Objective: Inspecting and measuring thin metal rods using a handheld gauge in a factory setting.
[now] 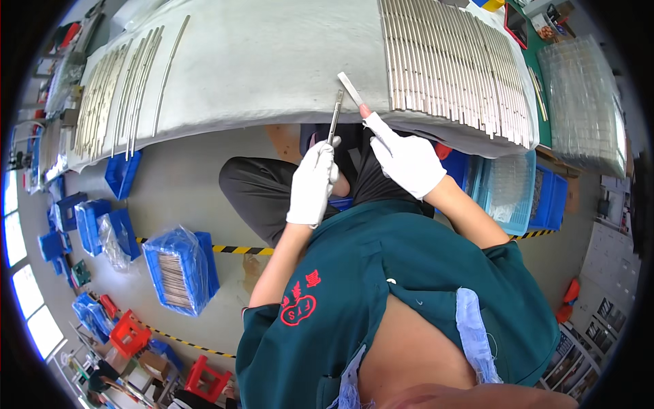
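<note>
My left hand (313, 183), in a white glove, is closed around a slim metal rod (336, 114) that points up toward the cloth-covered table. Gloved in white too, my right hand (409, 162) grips a short flat silver strip (350, 88), with a bare fingertip showing at its lower end. The strip leans left, its upper end close to the rod's tip; whether the two touch, I cannot tell. Both hands are above my lap, at the near edge of the grey-white cloth (272, 65).
Many metal rods (449, 61) lie side by side on the table's right, with fewer rods (139, 75) at its left. Clear plastic trays (582, 102) are stacked far right. Blue crates (180, 273), red stools (129, 334) and striped floor tape (235, 249) are at the left.
</note>
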`<act>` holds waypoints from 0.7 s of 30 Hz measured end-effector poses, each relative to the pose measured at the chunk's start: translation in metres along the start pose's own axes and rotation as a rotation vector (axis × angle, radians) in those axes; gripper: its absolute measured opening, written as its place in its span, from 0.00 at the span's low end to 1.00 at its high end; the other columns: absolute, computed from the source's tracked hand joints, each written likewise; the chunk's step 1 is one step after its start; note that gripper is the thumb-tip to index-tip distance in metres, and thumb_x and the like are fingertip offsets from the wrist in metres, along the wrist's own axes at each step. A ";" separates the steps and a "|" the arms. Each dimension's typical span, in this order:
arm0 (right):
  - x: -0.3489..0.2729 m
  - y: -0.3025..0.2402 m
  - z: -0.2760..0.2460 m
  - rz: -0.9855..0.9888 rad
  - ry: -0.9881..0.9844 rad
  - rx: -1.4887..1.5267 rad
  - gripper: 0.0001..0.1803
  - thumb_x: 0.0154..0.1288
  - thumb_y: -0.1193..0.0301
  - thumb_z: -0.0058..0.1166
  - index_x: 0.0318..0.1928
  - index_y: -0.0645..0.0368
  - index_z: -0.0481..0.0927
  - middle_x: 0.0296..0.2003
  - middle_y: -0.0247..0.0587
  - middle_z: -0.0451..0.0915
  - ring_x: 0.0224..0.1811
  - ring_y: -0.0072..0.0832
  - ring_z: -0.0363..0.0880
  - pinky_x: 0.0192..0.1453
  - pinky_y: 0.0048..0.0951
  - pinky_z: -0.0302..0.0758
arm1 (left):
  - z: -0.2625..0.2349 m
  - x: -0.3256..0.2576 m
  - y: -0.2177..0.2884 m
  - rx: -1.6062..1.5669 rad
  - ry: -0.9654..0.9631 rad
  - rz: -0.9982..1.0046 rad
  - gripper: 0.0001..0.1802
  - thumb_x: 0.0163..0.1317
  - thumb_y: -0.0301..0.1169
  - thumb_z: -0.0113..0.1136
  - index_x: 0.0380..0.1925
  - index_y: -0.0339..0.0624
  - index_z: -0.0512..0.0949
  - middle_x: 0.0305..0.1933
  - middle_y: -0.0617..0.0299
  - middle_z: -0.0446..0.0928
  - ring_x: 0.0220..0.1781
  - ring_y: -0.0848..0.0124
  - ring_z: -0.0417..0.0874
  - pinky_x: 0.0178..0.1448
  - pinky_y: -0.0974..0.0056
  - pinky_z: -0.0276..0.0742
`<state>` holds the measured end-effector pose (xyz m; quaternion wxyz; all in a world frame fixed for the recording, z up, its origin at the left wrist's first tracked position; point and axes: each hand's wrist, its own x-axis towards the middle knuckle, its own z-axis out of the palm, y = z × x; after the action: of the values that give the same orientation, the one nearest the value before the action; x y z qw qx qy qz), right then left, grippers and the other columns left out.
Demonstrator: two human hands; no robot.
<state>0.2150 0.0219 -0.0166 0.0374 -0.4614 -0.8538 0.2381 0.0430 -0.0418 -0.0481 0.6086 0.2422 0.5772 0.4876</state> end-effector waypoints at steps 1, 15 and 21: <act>0.000 0.003 0.006 -0.069 0.104 -0.051 0.31 0.63 0.70 0.45 0.66 0.55 0.55 0.15 0.44 0.73 0.11 0.35 0.70 0.18 0.33 0.69 | 0.002 0.001 -0.008 0.042 -0.004 0.060 0.15 0.68 0.33 0.45 0.47 0.37 0.75 0.19 0.71 0.63 0.19 0.85 0.60 0.22 0.77 0.55; 0.007 -0.013 0.011 -0.183 0.282 -0.181 0.34 0.62 0.69 0.47 0.68 0.51 0.52 0.10 0.35 0.68 0.09 0.27 0.68 0.13 0.28 0.63 | 0.025 -0.009 -0.010 -0.013 0.149 0.069 0.11 0.68 0.32 0.44 0.37 0.36 0.74 0.19 0.69 0.63 0.19 0.83 0.61 0.24 0.75 0.57; 0.009 -0.015 0.003 -0.168 0.217 -0.218 0.28 0.59 0.72 0.48 0.61 0.60 0.65 0.24 0.39 0.78 0.08 0.28 0.67 0.14 0.28 0.65 | 0.026 -0.006 -0.013 -0.027 0.160 0.090 0.11 0.68 0.32 0.44 0.36 0.35 0.73 0.19 0.69 0.63 0.18 0.82 0.60 0.23 0.75 0.57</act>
<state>0.1972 0.0211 -0.0135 0.0988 -0.4128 -0.9011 0.0887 0.0722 -0.0453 -0.0513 0.5415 0.2198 0.6057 0.5400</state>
